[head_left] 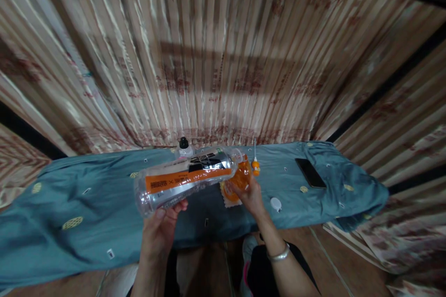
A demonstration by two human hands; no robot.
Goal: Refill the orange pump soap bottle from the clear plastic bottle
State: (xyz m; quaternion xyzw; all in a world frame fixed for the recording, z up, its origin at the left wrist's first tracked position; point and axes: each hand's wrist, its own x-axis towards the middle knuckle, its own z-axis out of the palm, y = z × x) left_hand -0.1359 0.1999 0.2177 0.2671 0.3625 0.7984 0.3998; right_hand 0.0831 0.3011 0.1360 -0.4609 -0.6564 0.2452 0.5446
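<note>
My left hand [162,227] is closed around the base of a large clear plastic bottle [188,177] with an orange, silver and black label. The bottle lies almost level in the air, its mouth pointing right. That mouth meets the top of an orange see-through container [241,177]; whether it sits inside the opening I cannot tell. My right hand [251,195] grips the orange container from the right. Beneath it, a scallop-edged pale mat [230,200] shows in part. Just right of the container is an orange spray or pump top [256,168] with a thin tube.
A teal patterned cloth [104,209] covers the long narrow surface. Behind the clear bottle stands a white bottle with a black cap [184,146]. On the right lie a white round lid [276,204] and a dark phone [310,173]. Pleated curtains [223,65] hang behind.
</note>
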